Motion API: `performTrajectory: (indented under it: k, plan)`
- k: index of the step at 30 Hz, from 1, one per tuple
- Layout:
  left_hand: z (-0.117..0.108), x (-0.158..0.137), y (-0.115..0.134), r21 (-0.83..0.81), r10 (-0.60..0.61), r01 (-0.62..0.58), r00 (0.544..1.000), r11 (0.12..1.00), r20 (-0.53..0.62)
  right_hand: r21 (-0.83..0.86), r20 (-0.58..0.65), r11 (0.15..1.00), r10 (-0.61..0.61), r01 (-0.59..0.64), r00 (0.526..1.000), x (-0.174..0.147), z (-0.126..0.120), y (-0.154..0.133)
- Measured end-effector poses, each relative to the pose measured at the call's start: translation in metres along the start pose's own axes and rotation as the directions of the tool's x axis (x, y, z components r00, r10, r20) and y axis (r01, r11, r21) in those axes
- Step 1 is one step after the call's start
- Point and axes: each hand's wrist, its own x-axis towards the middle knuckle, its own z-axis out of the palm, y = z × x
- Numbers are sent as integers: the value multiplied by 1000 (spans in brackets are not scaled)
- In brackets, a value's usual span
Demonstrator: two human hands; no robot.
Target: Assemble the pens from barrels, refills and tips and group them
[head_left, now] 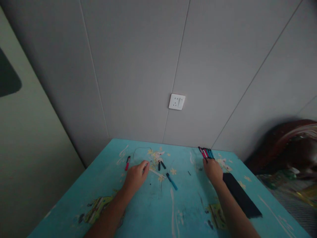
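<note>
My left hand (137, 173) is over the left-middle of the table, its fingers closed in a pinch. Thin white sticks (158, 173) stretch to the right from beside its fingertips; whether they are held is unclear. Two short black caps (160, 165) and a blue marker with a dark end (171, 181) lie to its right. A red marker with a black cap (127, 163) lies to its left. My right hand (213, 169) touches the near ends of a row of pink, white and blue markers (206, 152). Its fingers are bent and partly hidden, a dark bit showing at them.
A flat black strip (240, 195) lies beside my right forearm. The table's patterned blue cover (188, 205) reaches the grey wall, which carries a white socket (177, 101). A small dark piece (189, 173) lies mid-table. Dark red furniture (292, 142) stands at the right.
</note>
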Motion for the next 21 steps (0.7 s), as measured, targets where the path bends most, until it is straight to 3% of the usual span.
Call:
performTrajectory:
  k: [7, 13, 17, 19, 20, 21]
  plan:
    - [-2, 1, -5, 104, 7, -12, 999, 994, 40, -97, 104, 990, 111, -101, 988, 37, 8, -16]
    - [-7, 4, -4, 120, 3, -9, 999, 993, 50, -97, 112, 992, 90, -79, 990, 42, -4, -19]
    - [-10, 4, -1, 160, 18, -34, 995, 987, 97, -8, 43, 997, -80, 80, 996, 24, -16, -34]
    - [-10, 1, 4, 131, 143, -162, 980, 978, 141, 71, -15, 972, -224, 224, 975, -2, -17, -47]
    - [-9, -2, 9, 94, 260, -276, 953, 956, 159, 125, -54, 939, -315, 320, 947, -18, -17, -53]
    - [-8, -5, 14, 57, 387, -400, 908, 915, 161, 236, -163, 835, -470, 497, 867, -37, -17, -58]
